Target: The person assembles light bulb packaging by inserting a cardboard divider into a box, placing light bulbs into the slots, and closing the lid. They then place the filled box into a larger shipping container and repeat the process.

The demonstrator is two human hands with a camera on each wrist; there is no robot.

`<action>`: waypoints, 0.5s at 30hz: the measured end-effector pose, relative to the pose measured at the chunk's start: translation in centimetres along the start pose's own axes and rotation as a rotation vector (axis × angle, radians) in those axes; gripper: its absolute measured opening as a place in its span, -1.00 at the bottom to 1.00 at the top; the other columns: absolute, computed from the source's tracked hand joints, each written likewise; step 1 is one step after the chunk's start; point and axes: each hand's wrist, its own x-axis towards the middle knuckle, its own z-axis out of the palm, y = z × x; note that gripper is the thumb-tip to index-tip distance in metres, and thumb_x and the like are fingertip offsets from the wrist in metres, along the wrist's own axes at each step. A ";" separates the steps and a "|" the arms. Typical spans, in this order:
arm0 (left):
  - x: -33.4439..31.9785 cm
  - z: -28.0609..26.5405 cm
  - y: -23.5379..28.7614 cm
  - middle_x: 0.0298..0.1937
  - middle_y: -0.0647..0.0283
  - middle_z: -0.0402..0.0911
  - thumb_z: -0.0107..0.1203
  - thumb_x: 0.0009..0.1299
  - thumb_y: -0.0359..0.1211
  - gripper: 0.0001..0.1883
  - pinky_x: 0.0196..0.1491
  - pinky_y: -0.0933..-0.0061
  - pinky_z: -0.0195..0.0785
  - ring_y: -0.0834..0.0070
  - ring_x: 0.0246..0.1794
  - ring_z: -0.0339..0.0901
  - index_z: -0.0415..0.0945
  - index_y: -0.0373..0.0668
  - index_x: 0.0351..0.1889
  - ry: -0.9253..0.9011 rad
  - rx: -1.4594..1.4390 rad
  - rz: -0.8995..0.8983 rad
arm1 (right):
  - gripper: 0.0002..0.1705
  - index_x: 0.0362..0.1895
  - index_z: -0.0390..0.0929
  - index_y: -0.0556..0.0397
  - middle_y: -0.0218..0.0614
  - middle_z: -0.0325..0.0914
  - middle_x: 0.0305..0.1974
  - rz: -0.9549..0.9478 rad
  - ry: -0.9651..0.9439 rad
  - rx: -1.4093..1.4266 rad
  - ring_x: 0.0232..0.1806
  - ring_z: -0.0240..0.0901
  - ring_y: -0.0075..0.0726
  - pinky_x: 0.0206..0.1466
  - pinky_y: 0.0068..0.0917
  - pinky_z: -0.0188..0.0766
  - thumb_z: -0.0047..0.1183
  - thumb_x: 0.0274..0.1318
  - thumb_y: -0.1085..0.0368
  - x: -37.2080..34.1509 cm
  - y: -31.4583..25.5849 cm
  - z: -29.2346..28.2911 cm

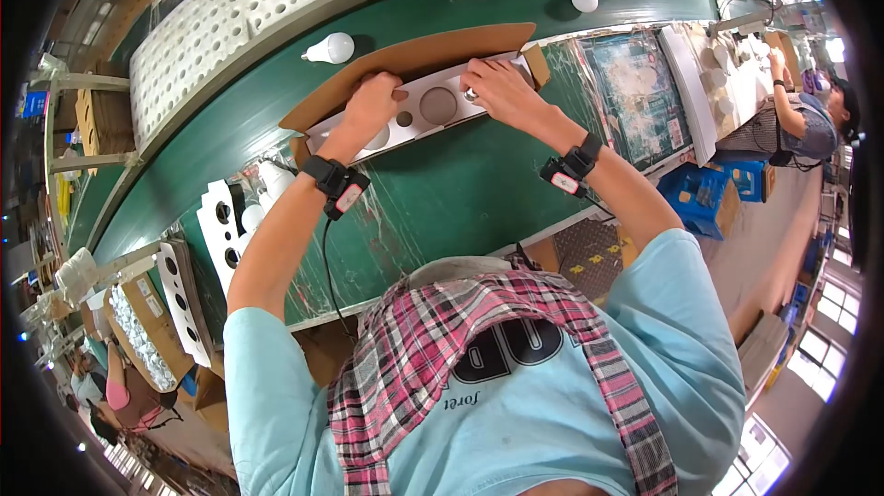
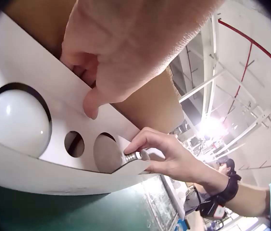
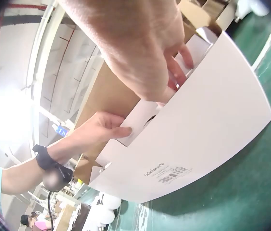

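A long white box (image 3: 193, 130) with a raised brown cardboard flap (image 1: 405, 47) lies on the green bench. Inside is a white insert (image 2: 89, 108) with round holes; the dome of a bulb (image 2: 17, 122) shows in one large hole. My left hand (image 1: 373, 107) grips the insert's far edge, thumb on its top face and the other fingers curled behind, beside the flap. Toward the box's right end, my right hand (image 1: 505, 95) has thumb and fingers around a light bulb (image 2: 133, 156), whose metal screw base shows. The hand hides the rest of that bulb.
Loose bulbs (image 1: 333, 48) lie behind the box. A white perforated tray (image 1: 198, 49) stands at the back left, and punched white inserts (image 1: 221, 224) are at the left. Flat printed sheets (image 1: 635, 91) cover the bench at right. Another person (image 1: 801, 118) works farther right.
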 end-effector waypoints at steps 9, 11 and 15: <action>0.2 -1.3 0.4 -0.19 -0.10 0.59 0.09 0.26 -0.33 -0.67 -0.02 0.19 0.36 0.01 -0.12 0.53 0.52 -0.34 -0.08 -0.124 -0.015 0.021 | -0.67 -0.19 0.43 -0.02 -0.32 0.35 -0.16 -0.002 -0.014 0.025 0.03 0.32 -0.17 0.10 -0.24 0.21 0.20 -0.11 0.38 0.0 0.0 -0.3; -0.9 -0.7 1.0 -0.14 -0.06 0.58 0.09 0.27 -0.34 -0.67 -0.02 0.20 0.36 0.05 -0.10 0.52 0.49 -0.32 -0.04 -0.074 0.174 0.031 | -0.63 -0.13 0.43 -0.03 -0.31 0.35 -0.14 0.032 -0.028 0.052 0.04 0.31 -0.15 0.12 -0.24 0.21 0.19 -0.10 0.37 0.0 -0.1 -0.5; -3.1 0.1 2.7 -0.01 0.04 0.53 0.09 0.28 -0.34 -0.67 0.01 0.21 0.36 0.11 -0.01 0.47 0.45 -0.27 -0.02 0.155 0.206 0.271 | -0.54 0.00 0.42 -0.04 -0.28 0.37 -0.09 0.028 0.021 0.044 0.07 0.29 -0.13 0.15 -0.23 0.21 0.18 -0.07 0.33 0.1 0.4 0.1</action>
